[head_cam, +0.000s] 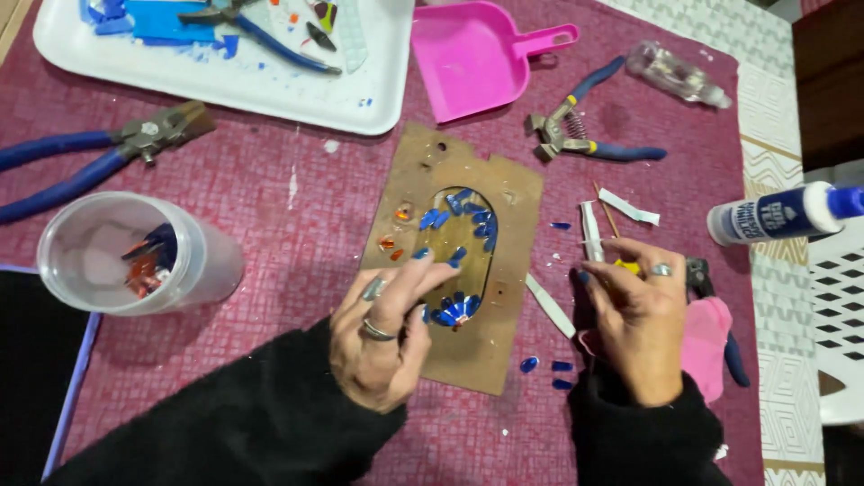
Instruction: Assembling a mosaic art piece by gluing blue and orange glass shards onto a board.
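We see a brown board (500,297) at the centre of the frame, lying flat on a maroon mat (297,216). An oval on it is partly ringed with blue tiles (468,211), so the flat lie likely keeps them from sliding. Our left hand (382,337) rests on the board's lower left, fingers curled, fingertips pressing at the tiles on the oval's lower edge; whether it pinches one we cannot tell. Our right hand (634,319) sits right of the board, fingers loosely bent over a pink cloth (706,346) and white strips (589,229); what it grips, if anything, is hidden. Loose blue pieces (544,364) lie just below the board, handy for picking.

At left a clear cup (135,256) holds red and blue shards. Pliers (108,148) lie above it, a tray (225,81) of scraps at upper left. A pink dustpan (472,54) and nippers (585,135) sit at top, a glue bottle (783,211) at right.
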